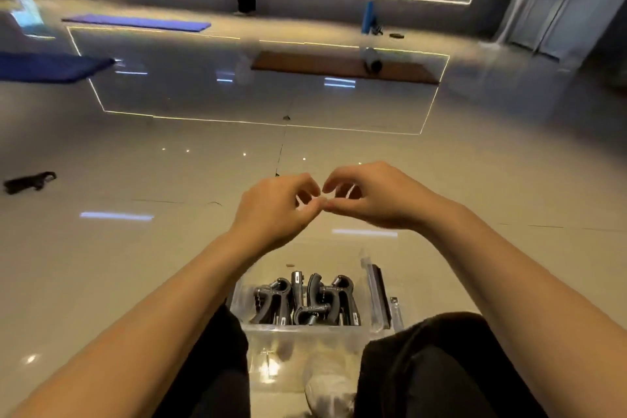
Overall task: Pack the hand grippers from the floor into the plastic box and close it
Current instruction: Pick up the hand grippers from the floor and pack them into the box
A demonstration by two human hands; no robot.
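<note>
Clear plastic box [307, 336] on the floor between the knees, black hand grippers [305, 299] packed inside, lid not on. Left hand [276, 210] and right hand [369, 197] raised beyond it, fingertips touching, grip curled; holding anything, cannot tell. One black gripper-like item [29, 181] lies far left, likely unpacked.

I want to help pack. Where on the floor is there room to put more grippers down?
Bare floor lies left of the plastic box, toward the black object, and ahead past both hands. Inside the box it is crowded with hand grippers.
</note>
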